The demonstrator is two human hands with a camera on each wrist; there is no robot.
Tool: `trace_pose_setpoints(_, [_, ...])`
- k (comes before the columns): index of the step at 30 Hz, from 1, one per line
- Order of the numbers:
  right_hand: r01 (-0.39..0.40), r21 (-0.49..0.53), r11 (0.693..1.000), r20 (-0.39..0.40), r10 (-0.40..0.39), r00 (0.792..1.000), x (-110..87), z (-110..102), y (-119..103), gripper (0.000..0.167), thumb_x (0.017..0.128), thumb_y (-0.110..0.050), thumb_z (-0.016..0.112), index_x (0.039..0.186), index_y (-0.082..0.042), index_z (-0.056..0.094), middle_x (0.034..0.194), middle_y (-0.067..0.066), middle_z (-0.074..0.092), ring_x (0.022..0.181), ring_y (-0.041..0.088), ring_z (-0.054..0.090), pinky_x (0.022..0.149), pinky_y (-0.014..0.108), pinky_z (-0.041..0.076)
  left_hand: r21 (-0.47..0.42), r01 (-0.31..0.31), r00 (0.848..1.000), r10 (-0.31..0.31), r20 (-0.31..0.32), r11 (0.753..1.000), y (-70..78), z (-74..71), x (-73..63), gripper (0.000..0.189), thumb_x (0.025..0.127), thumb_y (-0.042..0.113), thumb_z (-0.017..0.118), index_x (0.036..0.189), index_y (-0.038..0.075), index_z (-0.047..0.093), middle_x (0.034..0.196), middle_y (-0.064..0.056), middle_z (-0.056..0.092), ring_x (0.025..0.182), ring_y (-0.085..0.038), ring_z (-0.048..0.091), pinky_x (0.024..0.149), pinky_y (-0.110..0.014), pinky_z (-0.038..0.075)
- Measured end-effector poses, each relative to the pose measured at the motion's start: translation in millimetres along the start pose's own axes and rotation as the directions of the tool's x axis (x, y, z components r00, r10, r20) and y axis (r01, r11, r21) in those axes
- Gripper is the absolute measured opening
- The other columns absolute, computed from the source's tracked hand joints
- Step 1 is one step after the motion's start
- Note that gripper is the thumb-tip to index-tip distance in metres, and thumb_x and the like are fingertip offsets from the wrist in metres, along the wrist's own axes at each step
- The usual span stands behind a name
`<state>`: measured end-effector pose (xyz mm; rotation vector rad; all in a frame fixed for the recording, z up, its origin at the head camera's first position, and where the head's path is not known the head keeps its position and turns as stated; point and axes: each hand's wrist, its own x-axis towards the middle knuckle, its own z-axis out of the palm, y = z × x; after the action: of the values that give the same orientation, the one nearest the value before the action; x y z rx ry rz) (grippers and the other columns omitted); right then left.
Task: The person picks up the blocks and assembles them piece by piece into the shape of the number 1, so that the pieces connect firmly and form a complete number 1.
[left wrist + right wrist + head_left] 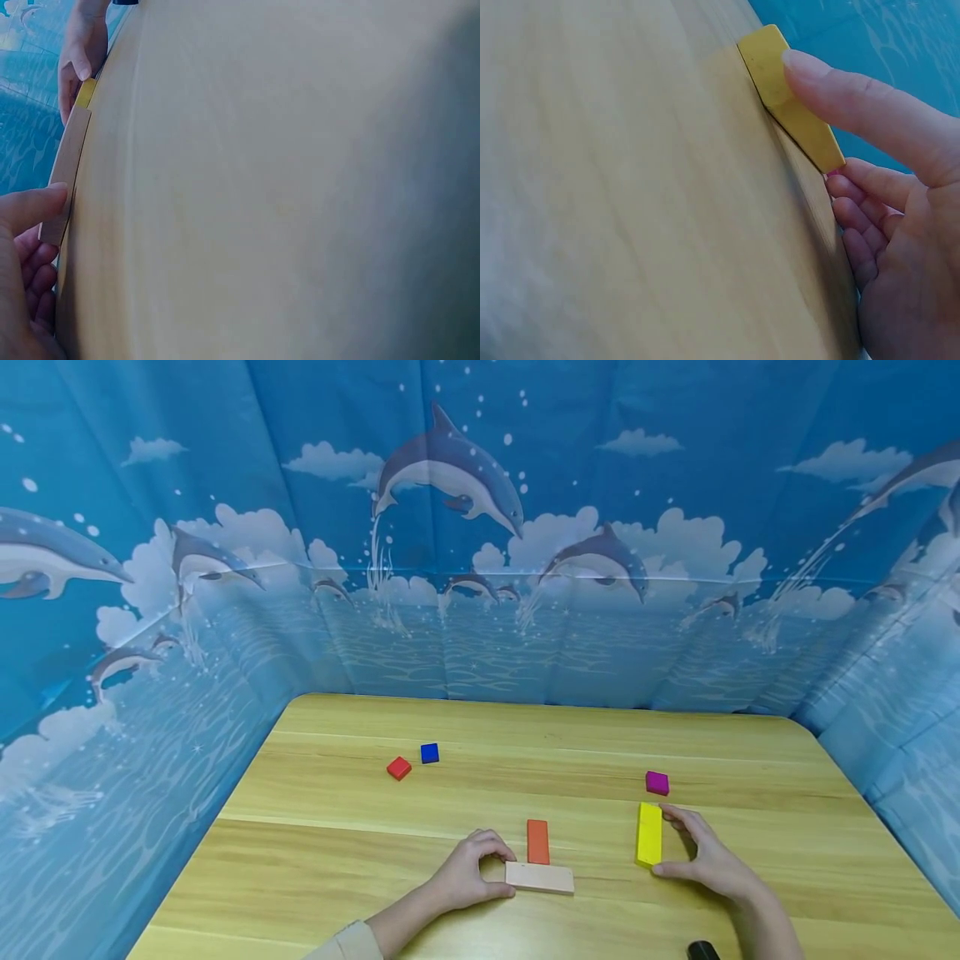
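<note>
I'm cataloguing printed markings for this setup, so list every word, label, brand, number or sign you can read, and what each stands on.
No readable text anywhere.
Pale block, orange block, yellow block: no lettering visible.
Red block, blue block, purple block: none visible.
Curtain: printed pictures, no words.
Black object: cut off by the frame; nothing readable.

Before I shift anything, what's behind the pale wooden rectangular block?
In the head view, an orange rectangular block shows behind the pale wooden rectangular block. The pale block's far side is covered, so I can't tell whether the two touch.
</note>
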<state>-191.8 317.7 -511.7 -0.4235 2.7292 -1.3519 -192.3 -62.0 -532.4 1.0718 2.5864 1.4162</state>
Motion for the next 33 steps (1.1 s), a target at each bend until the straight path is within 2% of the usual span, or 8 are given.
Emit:
trace_pose_setpoints(8, [0.010, 0.024, 1.000, -0.027, -0.010, 1.000, 0.6, 3.1, 2.7, 0.084, 0.069, -0.019, 0.079, 0.134, 0.004, 0.032, 0.125, 0.021, 0.037, 0.102, -0.009, 0.030, 0.085, -0.002, 0.018, 0.016, -0.018, 1.000, 0.018, -0.005, 1.000, -1.7, 0.2, -0.1, 0.032, 0.066, 0.020, 0.081, 0.094, 0.015, 0.066, 0.089, 0.011, 0.059, 0.088, -0.001, 0.049, 0.081, -0.020, 0.042])
trace_pose_setpoints(14, [0.040, 0.026, 0.999, -0.056, -0.038, 0.998, 0.7, 5.4, 4.3, 0.083, 0.068, -0.017, 0.080, 0.133, 0.005, 0.033, 0.122, 0.021, 0.038, 0.101, -0.009, 0.031, 0.086, -0.002, 0.018, 0.009, -0.003, 1.000, 0.003, -0.002, 1.000, -0.9, -0.6, -0.5, 0.032, 0.067, 0.021, 0.081, 0.094, 0.015, 0.066, 0.090, 0.011, 0.058, 0.088, -0.001, 0.049, 0.080, -0.020, 0.042])
trace_pose_setpoints(21, [0.030, -0.064, 0.997, -0.124, -0.037, 0.992, 3.9, 10.9, 1.4, 0.083, 0.067, -0.019, 0.081, 0.128, 0.009, 0.034, 0.116, 0.019, 0.042, 0.100, -0.005, 0.033, 0.085, -0.002, 0.020, 0.006, 0.000, 1.000, 0.000, 0.003, 1.000, -0.4, -0.3, -0.9, 0.031, 0.067, 0.021, 0.081, 0.094, 0.015, 0.066, 0.089, 0.011, 0.058, 0.088, -0.001, 0.049, 0.080, -0.020, 0.042])
trace_pose_setpoints(26, [0.031, -0.045, 0.998, -0.153, -0.038, 0.987, 11.1, 14.0, -4.5, 0.083, 0.068, -0.019, 0.080, 0.130, 0.008, 0.032, 0.118, 0.019, 0.043, 0.103, 0.002, 0.037, 0.085, -0.002, 0.021, 0.009, 0.007, 1.000, -0.008, 0.005, 1.000, -0.5, 0.0, -1.4, 0.031, 0.067, 0.021, 0.081, 0.094, 0.015, 0.066, 0.089, 0.011, 0.058, 0.087, -0.001, 0.049, 0.080, -0.019, 0.042])
trace_pose_setpoints(33, [0.116, -0.064, 0.991, -0.175, -0.125, 0.977, 26.4, 16.6, -16.0, 0.084, 0.068, -0.017, 0.080, 0.133, 0.007, 0.032, 0.117, 0.015, 0.044, 0.105, 0.023, 0.041, 0.086, 0.006, 0.027, -0.005, 0.011, 1.000, -0.011, 0.010, 1.000, 0.7, -1.4, -2.5, 0.029, 0.069, 0.021, 0.080, 0.093, 0.014, 0.066, 0.090, 0.009, 0.059, 0.089, -0.003, 0.049, 0.080, -0.021, 0.042])
